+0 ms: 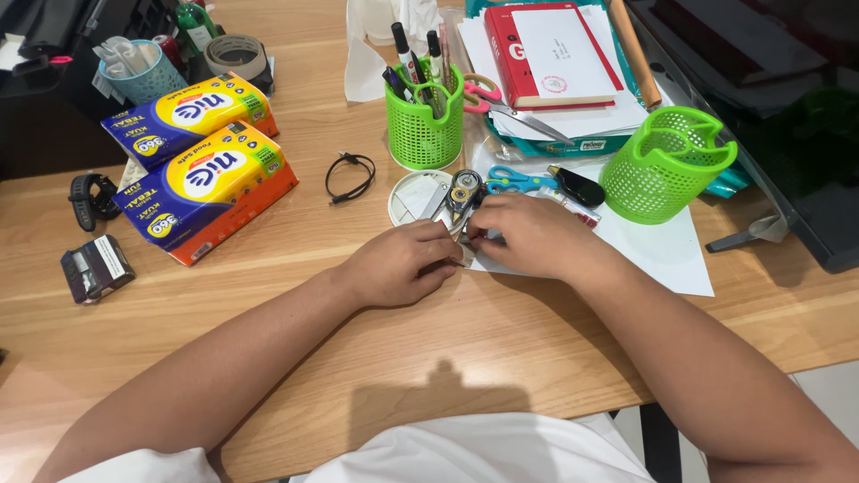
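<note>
Both hands meet at the middle of a pale wood-grain bench [295, 224]: the left hand [403, 264] and right hand [528, 234] curl inward, fingertips pinching a small flat item between them, too hidden to identify, at the edge of a white paper sheet [662, 250]. Just above the knuckles lies a grey-and-clear plastic tape dispenser [463, 194], touching a round white lid [413, 197]. Blue-handled scissors [514, 179] rest beside it. A green mesh plastic cup [424, 125] stands upright behind, packed with pens; a second green mesh cup [667, 161], divided inside, sits tilted to the right. Two glossy yellow-and-blue tissue packs [201, 170] lie at left, near a thin black loop [349, 176] and a black watch [92, 199]. A red-and-white book [555, 54] tops a paper stack at the far edge.
</note>
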